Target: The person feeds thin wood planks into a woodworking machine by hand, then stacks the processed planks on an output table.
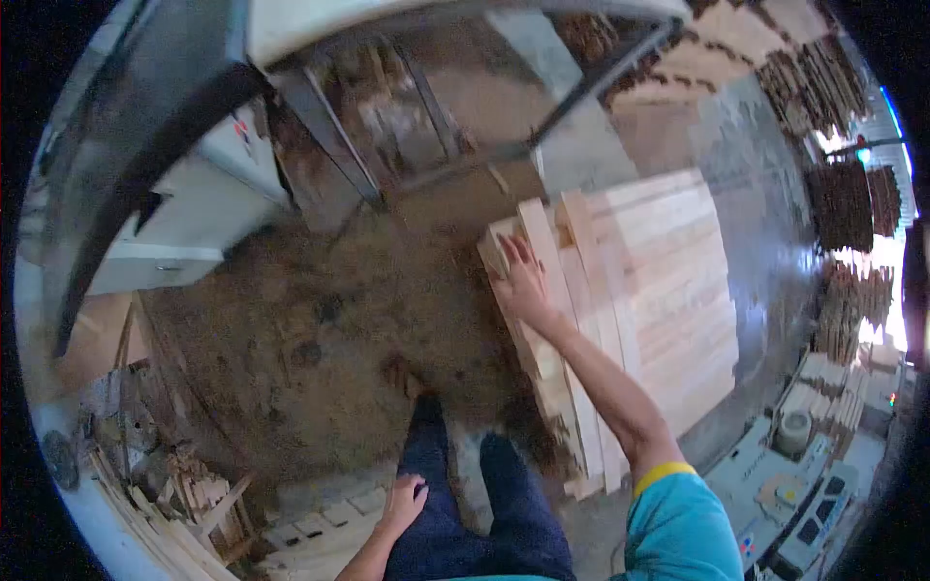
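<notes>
The right hand point(525, 288) is spread, fingers apart, over the left edge of a stack point(668, 281) of pale boards; whether it grips one I cannot tell. The left hand point(405, 499) lies on the thigh — its fingers loosely bent, their closure unclear. The stack stands right of the legs point(438, 484), beside brown floor point(291, 300). Farther out — a metal frame point(334, 131) ahead, more wood point(838, 203) at far right.

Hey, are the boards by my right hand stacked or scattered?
Stacked: the boards lie side by side in a block, with a few more across them near your right hand.
</notes>
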`<state>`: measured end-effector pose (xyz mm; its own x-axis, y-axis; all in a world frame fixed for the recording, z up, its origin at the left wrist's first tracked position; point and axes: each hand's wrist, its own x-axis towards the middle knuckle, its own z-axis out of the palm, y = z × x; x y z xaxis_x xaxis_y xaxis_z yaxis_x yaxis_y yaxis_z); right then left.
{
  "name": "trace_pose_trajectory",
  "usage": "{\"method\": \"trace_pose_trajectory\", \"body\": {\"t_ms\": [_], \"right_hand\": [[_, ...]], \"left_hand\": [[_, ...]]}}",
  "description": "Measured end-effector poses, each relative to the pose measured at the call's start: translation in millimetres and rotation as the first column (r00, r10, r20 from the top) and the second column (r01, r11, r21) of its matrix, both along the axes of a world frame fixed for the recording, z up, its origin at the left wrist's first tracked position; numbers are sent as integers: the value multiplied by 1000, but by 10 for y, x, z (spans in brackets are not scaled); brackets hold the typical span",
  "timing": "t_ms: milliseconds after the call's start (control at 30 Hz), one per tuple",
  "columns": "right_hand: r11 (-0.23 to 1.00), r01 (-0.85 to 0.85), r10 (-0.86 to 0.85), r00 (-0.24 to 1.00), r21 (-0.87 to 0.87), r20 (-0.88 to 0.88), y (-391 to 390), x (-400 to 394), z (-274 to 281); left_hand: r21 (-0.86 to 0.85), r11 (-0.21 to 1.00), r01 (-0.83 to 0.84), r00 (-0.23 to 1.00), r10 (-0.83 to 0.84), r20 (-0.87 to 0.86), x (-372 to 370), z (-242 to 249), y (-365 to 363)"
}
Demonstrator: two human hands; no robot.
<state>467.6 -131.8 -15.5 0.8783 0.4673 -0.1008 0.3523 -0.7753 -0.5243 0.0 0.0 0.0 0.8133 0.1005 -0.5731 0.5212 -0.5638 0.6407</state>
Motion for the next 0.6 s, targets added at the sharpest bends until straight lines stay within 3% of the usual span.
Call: {"method": "trace_pose_trajectory", "body": {"t_ms": [33, 67, 100, 167, 233, 267, 333, 367, 433, 533, 567, 600], "right_hand": [[975, -69, 38, 988, 210, 148, 118, 96, 199], [935, -184, 89, 950, 304, 300, 297, 256, 589], [876, -320, 120, 870, 361, 479, 717, 467, 1763], [784, -475, 55, 693, 399, 719, 1199, 782, 2619], [718, -463, -18, 735, 520, 678, 1766, 1098, 3287], [704, -486, -17, 716, 517, 697, 2022, 1344, 3405], [824, -373, 18, 769, 426, 638, 2520, 1893, 3371], [869, -361, 118, 817, 340, 565, 2630, 2166, 3246], [975, -150, 221, 737, -164, 639, 2777, 2661, 2555], [984, -75, 165, 734, -162, 659, 2764, 2611, 2515], [982, -90, 178, 729, -165, 661, 2754, 2507, 2644], [992, -85, 121, 815, -90, 567, 2749, 2362, 2862]], "left_hand": [[-26, 1000, -15, 999, 13, -52, 29, -141, -14], [-55, 998, -31, 994, 25, -107, 88, -278, -16], [-40, 998, -47, 998, 46, -39, 289, 175, 224], [-32, 987, -158, 985, 155, -79, 385, 382, 378], [-16, 986, -164, 986, 164, -10, 398, 432, 624], [-8, 981, -193, 981, 193, 1, 473, 527, 746], [-1, 963, -269, 963, 269, 22, 744, 851, 966], [3, 959, -283, 958, 282, 43, 904, 1003, 1097], [-24, 922, -385, 882, 376, 285, 1198, 1294, 1407], [7, 845, -534, 752, 471, 461, 1793, 2008, 1887], [64, 841, -538, 702, 404, 586, 1888, 2046, 2098], [58, 824, -564, 642, 393, 659, 2094, 2338, 2281]]}}
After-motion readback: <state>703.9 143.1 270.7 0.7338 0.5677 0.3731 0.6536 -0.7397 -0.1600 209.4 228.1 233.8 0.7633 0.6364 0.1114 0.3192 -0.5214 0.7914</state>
